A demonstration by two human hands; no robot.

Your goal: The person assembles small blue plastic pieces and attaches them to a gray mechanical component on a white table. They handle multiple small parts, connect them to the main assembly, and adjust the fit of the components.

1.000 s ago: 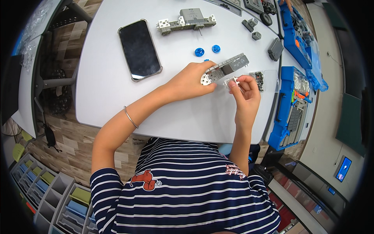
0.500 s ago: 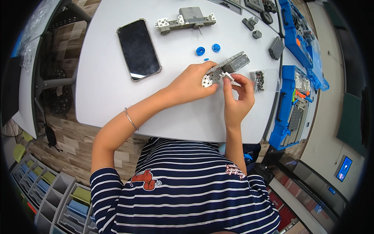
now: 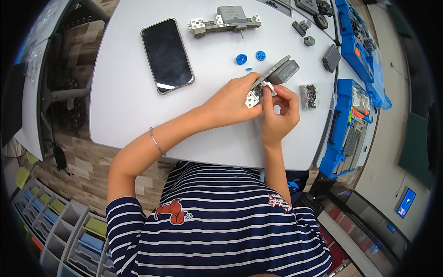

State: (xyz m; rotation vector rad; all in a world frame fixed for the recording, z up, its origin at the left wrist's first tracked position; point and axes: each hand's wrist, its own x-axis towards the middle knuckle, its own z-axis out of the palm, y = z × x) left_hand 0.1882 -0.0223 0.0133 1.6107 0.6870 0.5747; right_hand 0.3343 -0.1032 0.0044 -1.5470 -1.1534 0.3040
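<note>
My left hand (image 3: pixel 230 102) is closed round a plastic building-kit assembly, a grey beam (image 3: pixel 275 67) with a grey motor block (image 3: pixel 285 72) on its far end. A white corner connector (image 3: pixel 252 99) shows on the near end beside my left thumb. Between the thumb and fingers of my right hand (image 3: pixel 282 113) is a small white connector (image 3: pixel 268 87), set against the assembly's side. Whether it is seated there is hidden by the fingertips. Two blue round parts, a wheel-like one (image 3: pixel 241 59) and another (image 3: pixel 260 55), lie just beyond, near a tiny blue pin (image 3: pixel 248 69).
A similar beam assembly (image 3: pixel 226 27) and a black-screened phone (image 3: pixel 168 56) lie farther back. On the right are a clear box of small pins (image 3: pixel 310 97), a dark grey block (image 3: pixel 331 58), smaller grey parts (image 3: pixel 309 41) and blue parts cases (image 3: pixel 339 131).
My right hand has drawn slightly left, bringing the white connector closer in against the beam. The assembly has tilted a little in my left hand. The whole view has shifted slightly.
</note>
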